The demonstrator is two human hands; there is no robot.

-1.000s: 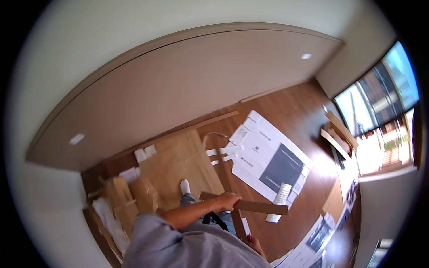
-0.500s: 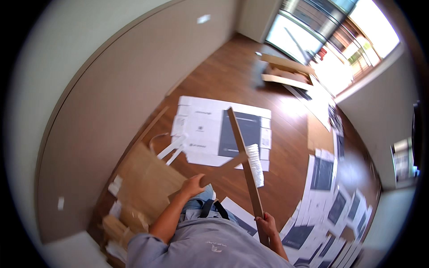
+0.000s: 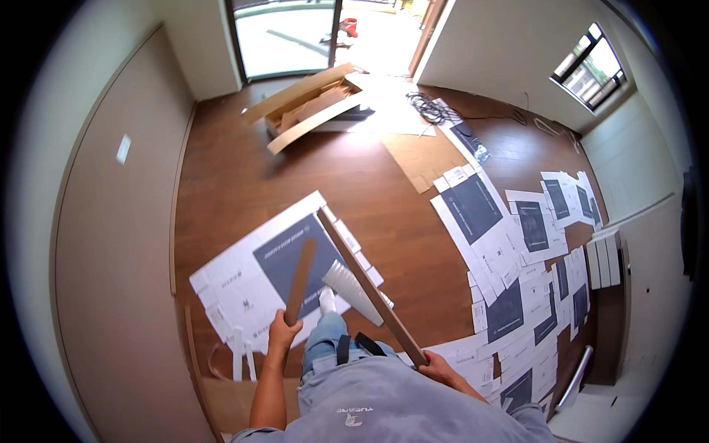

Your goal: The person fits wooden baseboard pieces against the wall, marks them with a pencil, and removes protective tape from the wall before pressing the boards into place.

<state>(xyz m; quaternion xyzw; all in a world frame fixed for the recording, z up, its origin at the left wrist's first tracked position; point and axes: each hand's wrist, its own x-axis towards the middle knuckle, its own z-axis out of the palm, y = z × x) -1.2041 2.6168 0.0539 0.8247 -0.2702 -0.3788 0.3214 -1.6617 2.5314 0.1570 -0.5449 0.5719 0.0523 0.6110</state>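
My left hand (image 3: pixel 283 332) is closed round the lower end of a shorter brown strip (image 3: pixel 300 280), which points away from me. A longer, narrow brown strip (image 3: pixel 369 290) slants from the far left down to my right hand (image 3: pixel 439 367), whose fingers grip its near end. Whether the strips are wood or cardboard I cannot tell. The two strips stand apart. Beneath them a flattened white carton (image 3: pixel 229 282) with a dark panel lies on the floor, and crinkled white bubble wrap (image 3: pixel 351 290) lies partly behind the longer strip.
An open cardboard box (image 3: pixel 310 111) with brown packing inside stands by the glass door (image 3: pixel 289 40). Several flattened white cartons (image 3: pixel 491 255) cover the floor at the right. Black cables (image 3: pixel 432 108) lie near the far wall. White strips (image 3: pixel 238 354) lie left of my left arm.
My view has turned to the right. The shorter strip, earlier crossing the longer one, now points forward, apart from it. My right hand keeps its hold.
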